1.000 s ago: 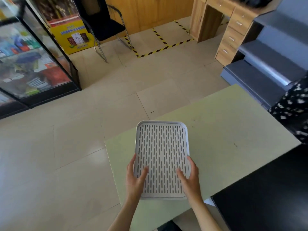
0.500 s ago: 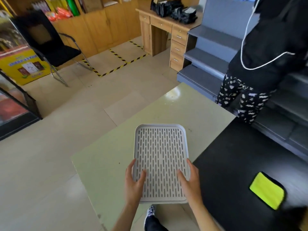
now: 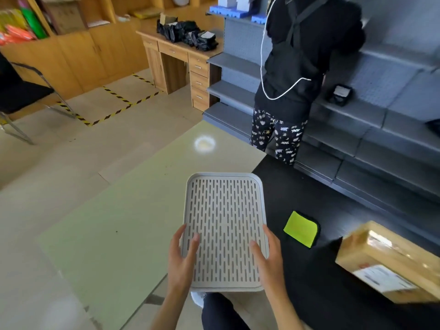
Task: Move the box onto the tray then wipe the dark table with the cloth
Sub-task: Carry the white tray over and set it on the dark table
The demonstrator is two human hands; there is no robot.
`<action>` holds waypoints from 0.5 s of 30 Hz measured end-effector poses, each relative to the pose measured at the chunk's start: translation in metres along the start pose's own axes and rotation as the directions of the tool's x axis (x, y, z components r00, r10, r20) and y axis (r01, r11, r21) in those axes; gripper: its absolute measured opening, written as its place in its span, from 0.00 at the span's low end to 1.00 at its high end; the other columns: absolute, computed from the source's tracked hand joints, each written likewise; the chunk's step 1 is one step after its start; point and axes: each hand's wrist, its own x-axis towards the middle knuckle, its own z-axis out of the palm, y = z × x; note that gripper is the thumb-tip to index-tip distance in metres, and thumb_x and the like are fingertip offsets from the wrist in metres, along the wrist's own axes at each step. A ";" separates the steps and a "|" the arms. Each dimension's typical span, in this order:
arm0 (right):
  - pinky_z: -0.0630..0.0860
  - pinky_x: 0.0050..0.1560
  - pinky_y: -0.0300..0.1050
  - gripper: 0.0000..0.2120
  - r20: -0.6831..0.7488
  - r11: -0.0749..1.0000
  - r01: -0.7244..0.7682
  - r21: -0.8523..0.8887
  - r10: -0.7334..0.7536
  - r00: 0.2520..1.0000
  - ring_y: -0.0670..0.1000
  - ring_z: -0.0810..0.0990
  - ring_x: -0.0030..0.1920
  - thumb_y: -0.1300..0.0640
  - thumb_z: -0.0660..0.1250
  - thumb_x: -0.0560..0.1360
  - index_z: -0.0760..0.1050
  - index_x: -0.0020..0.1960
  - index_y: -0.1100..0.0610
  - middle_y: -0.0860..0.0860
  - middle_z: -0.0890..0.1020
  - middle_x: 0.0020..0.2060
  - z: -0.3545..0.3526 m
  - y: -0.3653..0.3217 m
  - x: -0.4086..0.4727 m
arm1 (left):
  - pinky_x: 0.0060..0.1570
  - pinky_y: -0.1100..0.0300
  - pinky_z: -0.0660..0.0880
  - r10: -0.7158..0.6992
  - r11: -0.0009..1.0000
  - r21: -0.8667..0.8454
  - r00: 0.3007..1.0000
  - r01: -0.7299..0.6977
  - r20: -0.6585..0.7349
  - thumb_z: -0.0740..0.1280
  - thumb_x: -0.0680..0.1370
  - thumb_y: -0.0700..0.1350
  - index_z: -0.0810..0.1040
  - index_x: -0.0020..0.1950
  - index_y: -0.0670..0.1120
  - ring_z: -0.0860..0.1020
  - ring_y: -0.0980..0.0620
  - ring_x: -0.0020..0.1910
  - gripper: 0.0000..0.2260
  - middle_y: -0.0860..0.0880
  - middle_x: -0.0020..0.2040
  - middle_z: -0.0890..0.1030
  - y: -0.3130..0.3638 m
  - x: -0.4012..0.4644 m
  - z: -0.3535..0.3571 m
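Observation:
I hold a grey slotted tray (image 3: 223, 225) by its near end, my left hand (image 3: 182, 258) on its left edge and my right hand (image 3: 267, 256) on its right edge. The tray hovers over the seam between the pale green table (image 3: 123, 222) and the dark table (image 3: 321, 294). A yellow-green cloth (image 3: 300, 228) with a dark border lies flat on the dark table, just right of the tray. A brown cardboard box (image 3: 390, 263) with a white label rests on the dark table at the right edge.
A person in black top and patterned trousers (image 3: 285, 96) stands beyond the dark table by grey shelving (image 3: 381, 144). A wooden desk (image 3: 181, 60) holds black bags at the back. A black chair (image 3: 21, 91) is far left. Yellow-black tape marks the floor.
My view has swung to the right, bringing the dark table, the cloth and then the box into sight. Both hands keep the same hold on the tray.

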 end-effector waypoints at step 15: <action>0.68 0.72 0.50 0.28 -0.389 0.995 0.018 0.096 0.021 0.921 0.34 0.67 0.71 0.35 0.67 0.77 0.65 0.75 0.34 0.37 0.67 0.73 -0.213 0.015 -0.043 | 0.63 0.47 0.78 0.153 0.979 0.069 0.912 -0.193 0.381 0.72 0.69 0.70 0.65 0.74 0.62 0.78 0.55 0.62 0.36 0.59 0.67 0.75 0.063 -0.081 0.183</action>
